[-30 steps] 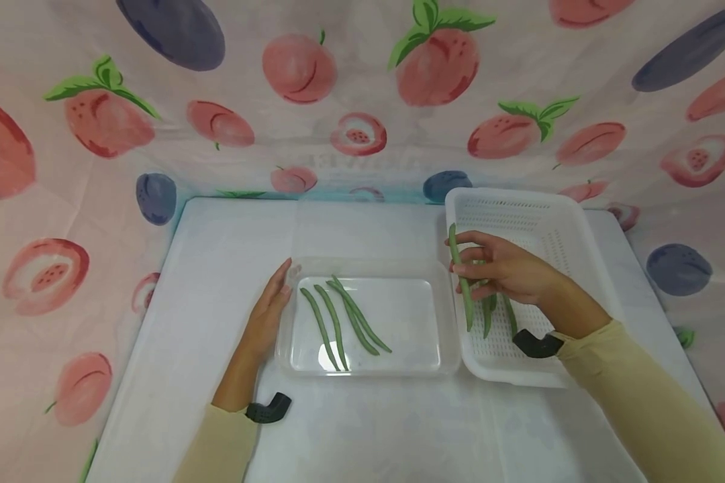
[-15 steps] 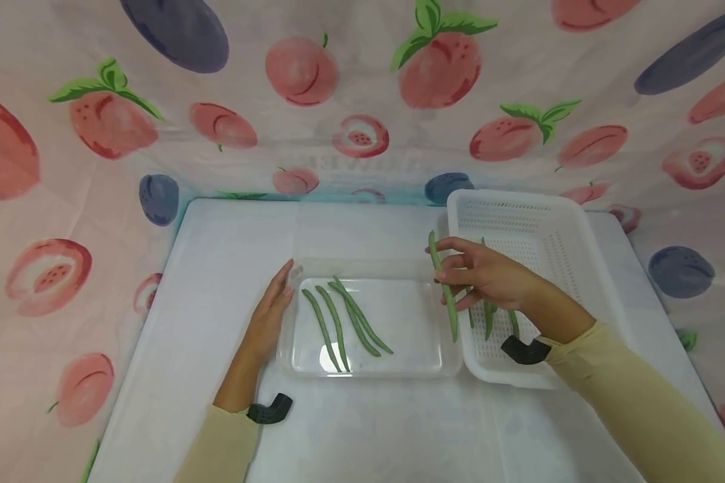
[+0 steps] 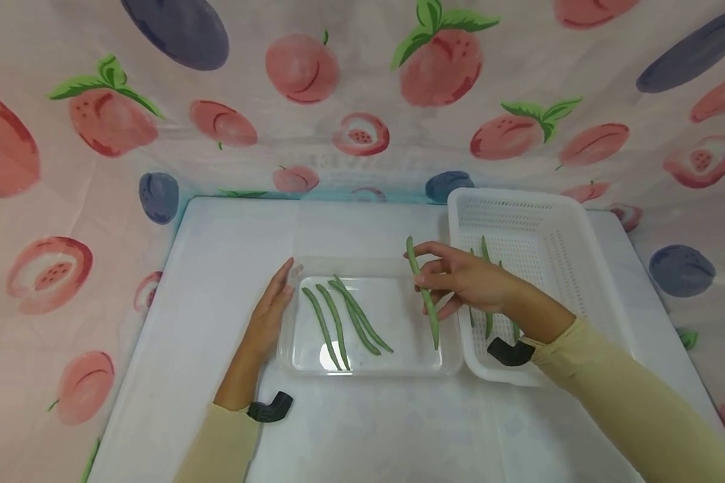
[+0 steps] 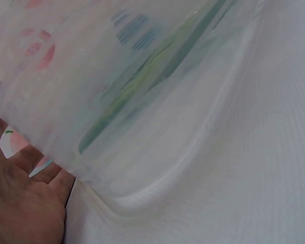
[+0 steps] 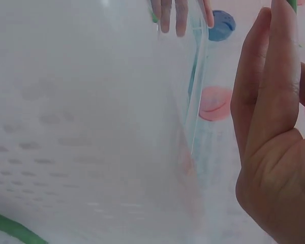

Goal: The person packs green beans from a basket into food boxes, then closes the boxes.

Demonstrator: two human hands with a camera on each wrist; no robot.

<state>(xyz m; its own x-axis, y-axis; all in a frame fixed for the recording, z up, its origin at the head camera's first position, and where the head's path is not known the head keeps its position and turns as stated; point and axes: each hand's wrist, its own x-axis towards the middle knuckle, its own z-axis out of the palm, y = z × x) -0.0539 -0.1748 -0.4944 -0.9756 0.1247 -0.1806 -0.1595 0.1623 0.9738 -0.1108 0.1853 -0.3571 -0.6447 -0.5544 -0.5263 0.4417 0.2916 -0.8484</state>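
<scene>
My right hand [image 3: 468,282] pinches a green bean [image 3: 424,295] between thumb and fingers, above the right end of a clear plastic tray [image 3: 371,267]. Inside that tray, toward its left side, lie several more green beans [image 3: 336,322]. Straight fingers of my left hand [image 3: 270,315] rest against the tray's left wall. The left wrist view shows that hand's palm [image 4: 30,208] beside the see-through wall, with green beans blurred behind it. In the right wrist view, only a sliver of the held bean shows past the fingers [image 5: 277,71].
A white perforated basket [image 3: 556,215] stands right of the tray, close to it. Several green beans [image 3: 488,322] lie in it, partly hidden by the right hand and wrist. Both stand on a white-covered table [image 3: 229,235] before a fruit-patterned cloth [image 3: 362,80].
My right hand has moved left with the green bean, from over the basket's left side to above the tray's right end. The left hand has stayed at the tray's wall.
</scene>
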